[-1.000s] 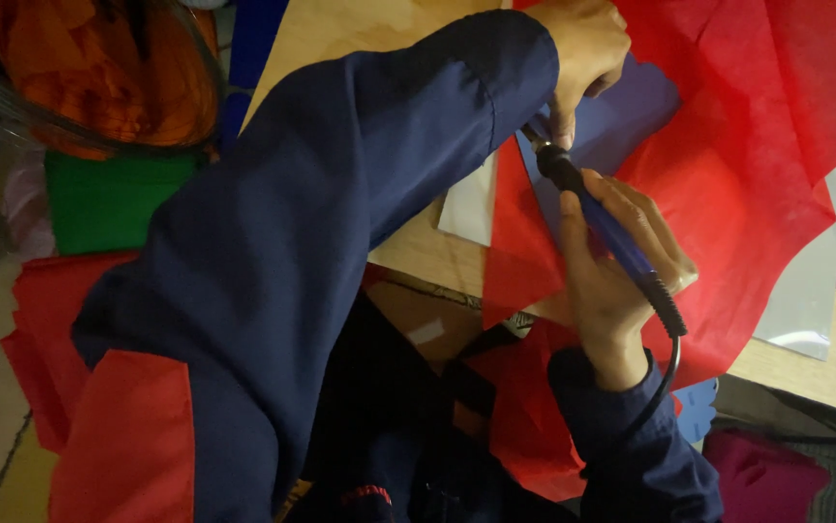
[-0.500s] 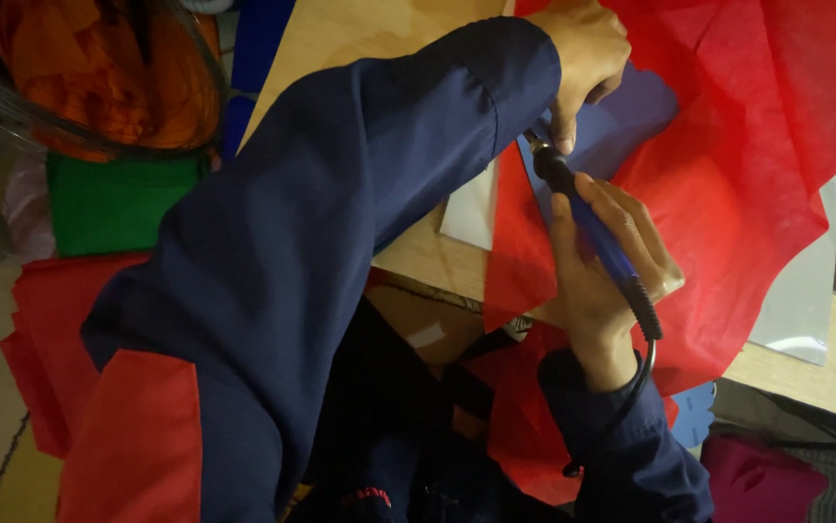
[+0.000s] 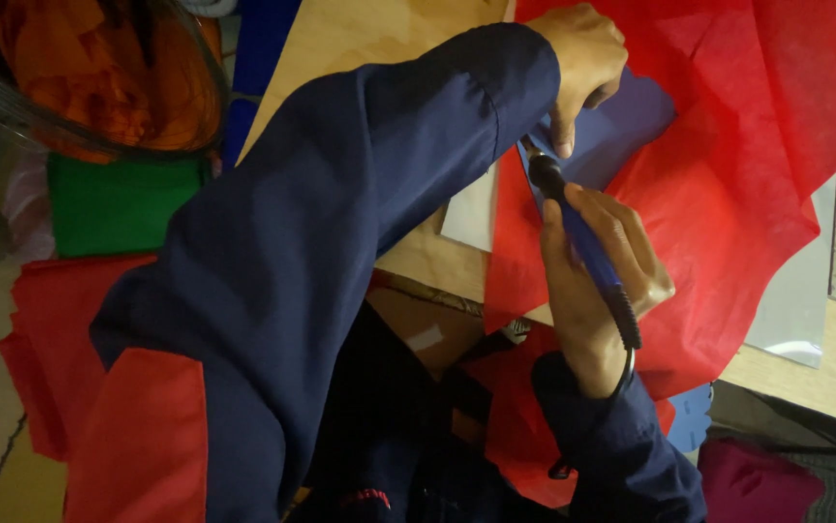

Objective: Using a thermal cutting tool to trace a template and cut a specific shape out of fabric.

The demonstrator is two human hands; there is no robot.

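My left hand (image 3: 587, 58) reaches across from the left in a dark blue sleeve. It presses its fingertips onto a blue sheet (image 3: 621, 131) that lies under a large piece of red non-woven fabric (image 3: 757, 165). My right hand (image 3: 592, 291) grips a pen-like heating tool (image 3: 582, 242) with a blue handle and a black cord. The tool's dark tip rests at the edge of the blue sheet, just below my left forefinger. The red fabric drapes over the table's near edge.
A wooden table (image 3: 340, 48) carries the work. A white sheet (image 3: 471, 218) pokes out beside the red fabric, and a grey sheet (image 3: 805, 300) lies at right. At left are a wire basket of orange fabric (image 3: 98, 77), green cloth (image 3: 118, 203) and red cloth (image 3: 50, 329).
My right hand and the tool have shifted slightly down and to the left along the sheet's edge. My left hand stays pressed in the same place.
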